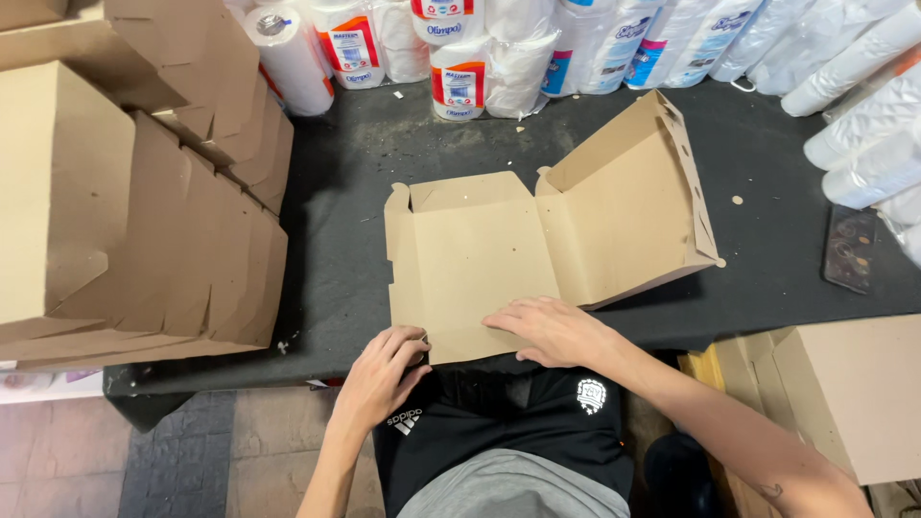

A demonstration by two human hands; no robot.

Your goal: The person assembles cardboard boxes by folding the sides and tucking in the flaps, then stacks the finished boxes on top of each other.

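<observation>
Head view
Box: a brown cardboard box (499,259), not yet closed, lies in the centre of the frame on the table. Its long axis goes from lower left to upper right. The flat base is on the left part; the lid, with side flaps raised, tilts up on the right part and opens toward the upper right.
Near edge: the front flap of the box lies at the table edge, close to the person's body.
Surface: a dark table (355,192) with small cardboard crumbs on it.
Room: a stack of folded boxes (144,211) fills the left of the frame. Wrapped paper rolls (460,67) stand along the top edge. More cardboard pieces (844,384) are at the lower right, beside a tiled floor (96,451) at the lower left.
Left hand: the left hand (379,374) has its fingers curled over the lower left corner of the box, gripping the edge.
Right hand: the right hand (552,331) lies flat and released, palm down, pressing on the base near the front edge.
Arms: both forearms come up from the bottom of the frame.
</observation>
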